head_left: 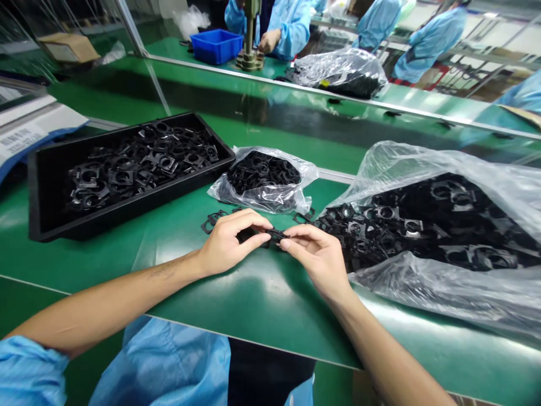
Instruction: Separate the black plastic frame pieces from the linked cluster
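Your left hand [226,243] and right hand [318,255] meet over the green table [253,301], each with fingers curled and pinching 1 end of the same small black plastic part [274,233]. Just beyond it lies a small bag [266,194] of such parts, with a black tray [127,207] of them to your left and a large bag [443,169] to your right.

factory line: green bench [236,304], parts tray [42,169] (blue-gowned workers [283,25])
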A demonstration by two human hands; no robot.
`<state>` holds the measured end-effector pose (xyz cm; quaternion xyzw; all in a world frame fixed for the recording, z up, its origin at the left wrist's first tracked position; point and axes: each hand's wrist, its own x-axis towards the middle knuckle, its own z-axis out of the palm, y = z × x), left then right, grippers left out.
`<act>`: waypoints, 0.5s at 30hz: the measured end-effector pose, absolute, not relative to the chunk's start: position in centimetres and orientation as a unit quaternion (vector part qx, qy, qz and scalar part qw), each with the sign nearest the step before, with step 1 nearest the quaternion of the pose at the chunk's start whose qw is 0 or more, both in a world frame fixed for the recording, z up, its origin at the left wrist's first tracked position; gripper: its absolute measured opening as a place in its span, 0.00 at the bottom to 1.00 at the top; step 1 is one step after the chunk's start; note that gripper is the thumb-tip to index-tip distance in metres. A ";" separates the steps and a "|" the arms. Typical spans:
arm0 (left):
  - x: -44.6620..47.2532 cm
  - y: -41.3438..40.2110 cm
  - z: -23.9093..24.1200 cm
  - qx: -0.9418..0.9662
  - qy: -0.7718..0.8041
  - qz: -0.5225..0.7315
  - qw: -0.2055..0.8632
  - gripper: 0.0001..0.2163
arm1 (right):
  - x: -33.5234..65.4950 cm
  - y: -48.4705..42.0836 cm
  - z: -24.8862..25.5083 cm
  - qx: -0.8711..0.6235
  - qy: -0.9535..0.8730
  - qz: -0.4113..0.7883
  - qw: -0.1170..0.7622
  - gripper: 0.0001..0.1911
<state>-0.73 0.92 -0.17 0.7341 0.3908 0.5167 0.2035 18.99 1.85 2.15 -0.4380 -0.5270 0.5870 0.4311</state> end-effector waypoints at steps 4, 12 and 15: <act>-0.8 1.1 -0.2 0.725 0.387 0.527 0.217 0.03 | 19.0 1.7 2.1 -0.444 -0.542 0.572 0.427 0.15; -0.8 1.1 -0.3 0.724 0.372 0.537 0.221 0.04 | 19.0 1.8 2.2 -0.432 -0.534 0.588 0.427 0.17; -0.7 1.1 -0.3 0.719 0.373 0.543 0.221 0.04 | 19.0 1.9 2.2 -0.429 -0.525 0.597 0.428 0.18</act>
